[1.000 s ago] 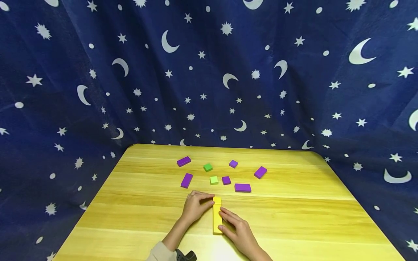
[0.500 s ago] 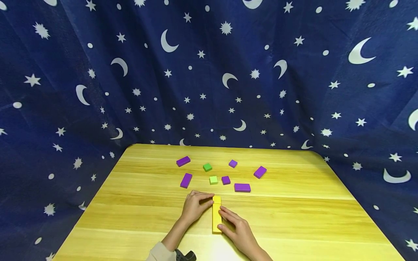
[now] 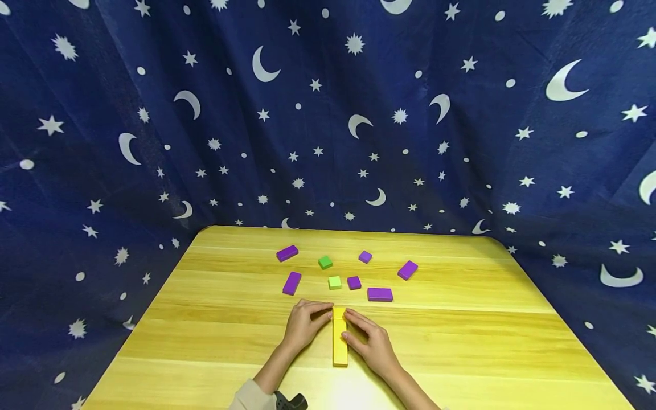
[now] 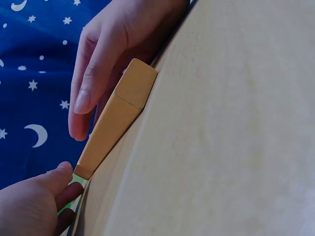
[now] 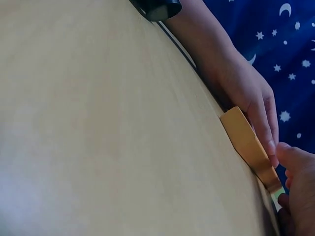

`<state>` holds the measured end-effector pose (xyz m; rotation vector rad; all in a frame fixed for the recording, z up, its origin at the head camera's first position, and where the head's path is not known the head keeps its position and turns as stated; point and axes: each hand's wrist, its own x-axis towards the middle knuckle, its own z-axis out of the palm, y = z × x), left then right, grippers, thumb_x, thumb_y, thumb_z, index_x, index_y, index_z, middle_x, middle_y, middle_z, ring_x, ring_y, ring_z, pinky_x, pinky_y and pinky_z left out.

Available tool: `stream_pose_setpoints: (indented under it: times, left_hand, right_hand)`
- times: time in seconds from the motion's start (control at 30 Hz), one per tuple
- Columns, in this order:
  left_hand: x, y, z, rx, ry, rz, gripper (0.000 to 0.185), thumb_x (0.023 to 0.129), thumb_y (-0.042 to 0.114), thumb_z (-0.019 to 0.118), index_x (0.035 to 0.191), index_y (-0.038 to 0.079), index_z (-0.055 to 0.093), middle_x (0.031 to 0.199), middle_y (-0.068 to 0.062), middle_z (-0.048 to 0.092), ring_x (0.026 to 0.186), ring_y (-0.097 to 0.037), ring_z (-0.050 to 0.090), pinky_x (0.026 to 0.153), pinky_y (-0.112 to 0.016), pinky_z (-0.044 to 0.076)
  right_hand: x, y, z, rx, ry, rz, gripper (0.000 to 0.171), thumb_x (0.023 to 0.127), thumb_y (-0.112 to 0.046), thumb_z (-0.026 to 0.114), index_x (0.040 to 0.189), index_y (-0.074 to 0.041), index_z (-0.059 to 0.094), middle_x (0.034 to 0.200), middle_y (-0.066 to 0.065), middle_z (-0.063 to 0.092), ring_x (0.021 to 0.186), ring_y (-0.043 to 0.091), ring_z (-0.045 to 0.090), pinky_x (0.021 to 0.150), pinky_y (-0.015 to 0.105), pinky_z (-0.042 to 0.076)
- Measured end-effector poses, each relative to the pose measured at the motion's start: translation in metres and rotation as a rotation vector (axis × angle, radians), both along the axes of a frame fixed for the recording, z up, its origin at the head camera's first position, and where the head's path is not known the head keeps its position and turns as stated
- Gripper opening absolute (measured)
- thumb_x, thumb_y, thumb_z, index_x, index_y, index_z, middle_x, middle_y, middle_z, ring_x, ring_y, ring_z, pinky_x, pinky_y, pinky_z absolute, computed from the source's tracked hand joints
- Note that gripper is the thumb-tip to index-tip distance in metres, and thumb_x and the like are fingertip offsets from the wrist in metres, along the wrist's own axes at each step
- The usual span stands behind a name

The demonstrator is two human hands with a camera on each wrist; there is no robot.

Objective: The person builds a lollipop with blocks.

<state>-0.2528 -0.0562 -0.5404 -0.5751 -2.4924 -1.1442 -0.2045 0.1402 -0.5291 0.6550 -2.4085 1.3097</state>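
Here we press the left hand [image 3: 303,326] and right hand [image 3: 370,340], fingers fairly straight, against either side of the yellow blocks [image 3: 340,340], seemingly two end to end, on the table [image 3: 461,341].

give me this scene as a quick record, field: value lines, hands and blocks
left hand: fingertips touch the far end of the yellow row from the left
right hand: fingers rest against the row's right side
yellow row: yellow blocks laid end to end, flat on the table
table: light wood
purple blocks: six, scattered beyond the hands
green blocks: two small ones among the purple
backdrop: blue cloth with moons and stars
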Motion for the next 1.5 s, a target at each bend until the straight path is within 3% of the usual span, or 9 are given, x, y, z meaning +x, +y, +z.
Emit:
stream_pose_setpoints:
  times: [0.27, 0.47, 0.63, 0.8, 0.9, 1.0, 1.1, 1.27, 1.5]
  left_hand:
    - [-0.001, -0.001, -0.003, 0.012, 0.035, 0.010, 0.024, 0.083, 0.030, 0.069, 0.104, 0.018, 0.072, 0.102, 0.005, 0.068, 0.085, -0.011, 0.055, 0.074, -0.030, 0.044]
    - [0.001, 0.000, -0.001, 0.028, 0.016, 0.009, 0.023, 0.083, 0.027, 0.069, 0.103, 0.017, 0.072, 0.101, 0.004, 0.069, 0.085, -0.012, 0.055, 0.074, -0.030, 0.044]
    - [0.001, 0.001, 0.002, 0.137, 0.000, 0.034, 0.020, 0.084, 0.022, 0.069, 0.102, 0.013, 0.072, 0.097, 0.002, 0.069, 0.085, -0.012, 0.060, 0.076, -0.029, 0.048]
    - [-0.006, -0.006, 0.004, 0.291, 0.085, 0.169, 0.017, 0.082, 0.016, 0.071, 0.097, 0.008, 0.072, 0.087, 0.000, 0.069, 0.072, -0.011, 0.063, 0.062, -0.023, 0.052]
    - [-0.013, -0.017, 0.004, 0.309, 0.175, 0.300, 0.019, 0.079, 0.012, 0.073, 0.097, 0.004, 0.071, 0.089, -0.006, 0.068, 0.071, -0.016, 0.064, 0.060, -0.024, 0.053]
    - [-0.019, -0.030, 0.005, 0.302, 0.211, 0.407, 0.025, 0.078, 0.011, 0.074, 0.100, 0.001, 0.070, 0.098, -0.012, 0.066, 0.077, -0.023, 0.065, 0.064, -0.029, 0.054]
    - [-0.023, -0.041, 0.007, 0.279, 0.177, 0.475, 0.030, 0.078, 0.015, 0.074, 0.104, 0.001, 0.069, 0.105, -0.014, 0.065, 0.083, -0.028, 0.066, 0.067, -0.034, 0.055]
    - [-0.026, -0.047, 0.008, 0.183, 0.078, 0.518, 0.043, 0.076, 0.028, 0.076, 0.108, 0.002, 0.067, 0.107, -0.015, 0.064, 0.091, -0.030, 0.061, 0.075, -0.040, 0.052]
    - [-0.027, -0.045, 0.006, 0.056, 0.110, 0.539, 0.051, 0.065, 0.029, 0.084, 0.103, -0.001, 0.068, 0.100, -0.017, 0.063, 0.083, -0.031, 0.051, 0.070, -0.039, 0.041]
  right_hand:
    - [0.000, -0.002, 0.002, 0.049, -0.037, 0.009, 0.045, 0.083, -0.028, 0.068, 0.122, -0.008, 0.061, 0.129, -0.002, 0.054, 0.117, 0.017, 0.050, 0.095, 0.038, 0.041]
    - [0.001, -0.001, 0.001, 0.082, -0.053, 0.013, 0.046, 0.083, -0.027, 0.068, 0.123, -0.007, 0.060, 0.129, 0.000, 0.054, 0.118, 0.018, 0.050, 0.095, 0.039, 0.041]
    - [0.002, 0.000, -0.001, 0.091, -0.048, 0.012, 0.046, 0.084, -0.029, 0.067, 0.123, -0.006, 0.060, 0.129, 0.000, 0.054, 0.117, 0.019, 0.050, 0.094, 0.039, 0.041]
    - [0.001, 0.000, -0.002, 0.090, -0.042, 0.014, 0.045, 0.084, -0.030, 0.067, 0.122, -0.007, 0.060, 0.129, -0.001, 0.054, 0.117, 0.018, 0.051, 0.094, 0.039, 0.042]
    - [0.001, 0.000, -0.002, 0.084, -0.041, 0.012, 0.044, 0.083, -0.028, 0.068, 0.122, -0.007, 0.061, 0.129, -0.001, 0.054, 0.117, 0.019, 0.051, 0.094, 0.039, 0.041]
    - [0.002, 0.000, -0.001, 0.079, -0.049, 0.012, 0.044, 0.083, -0.027, 0.069, 0.121, -0.007, 0.061, 0.129, -0.001, 0.054, 0.117, 0.019, 0.051, 0.095, 0.040, 0.041]
    - [0.002, 0.000, -0.001, 0.080, -0.058, 0.011, 0.044, 0.083, -0.027, 0.068, 0.122, -0.007, 0.061, 0.129, -0.001, 0.054, 0.117, 0.019, 0.050, 0.095, 0.040, 0.041]
    - [0.003, -0.001, -0.001, 0.078, -0.068, 0.011, 0.044, 0.084, -0.028, 0.067, 0.122, -0.007, 0.061, 0.130, -0.002, 0.053, 0.118, 0.019, 0.050, 0.095, 0.039, 0.040]
    - [0.003, -0.001, -0.001, 0.074, -0.077, 0.005, 0.044, 0.084, -0.030, 0.067, 0.122, -0.008, 0.061, 0.130, -0.003, 0.053, 0.118, 0.018, 0.049, 0.096, 0.039, 0.040]
